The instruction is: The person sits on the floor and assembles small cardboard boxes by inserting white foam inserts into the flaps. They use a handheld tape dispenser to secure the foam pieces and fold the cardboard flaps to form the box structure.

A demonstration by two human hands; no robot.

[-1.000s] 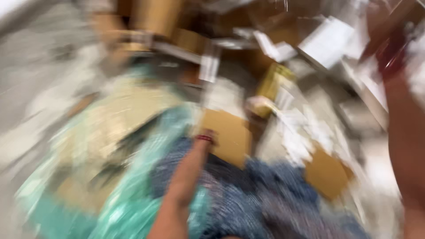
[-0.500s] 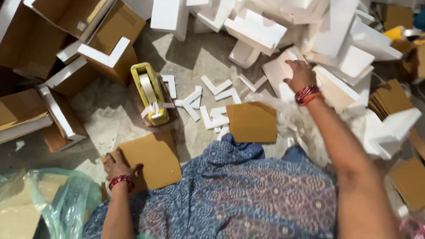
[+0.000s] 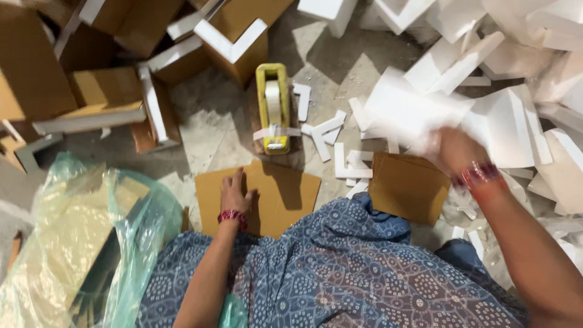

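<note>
Cardboard is the stuff of this moment. In the head view, the left hand (image 3: 234,193) lies flat, fingers together, pressing on a brown cardboard sheet (image 3: 273,197) that sits on the floor just below the yellow tape dispenser (image 3: 272,108). The right hand (image 3: 452,149), blurred with motion, is to the right of the dispenser, closed around a white foam slab (image 3: 413,109); how its fingers sit I cannot tell. A second cardboard sheet (image 3: 408,187) lies below and right of the dispenser, with small foam strips (image 3: 328,136) between the two. Foam blocks are heaped to the far right of the dispenser, open cartons (image 3: 237,36) stand above and to its left, and a green plastic bag (image 3: 79,243) lies lower left.

As a judgement: foam of this kind snaps and sheds crumbs, so a quick pull from the heap could break the slab or tumble neighbouring blocks onto the sheets. The loose strips could slide under the cardboard and keep it from lying flat.

Against the half-second-earlier picture, the left hand has moved from the sheet's left edge onto its face, the sheet now sits closer under the dispenser, and the right hand has come away from the heap with foam in it.
</note>
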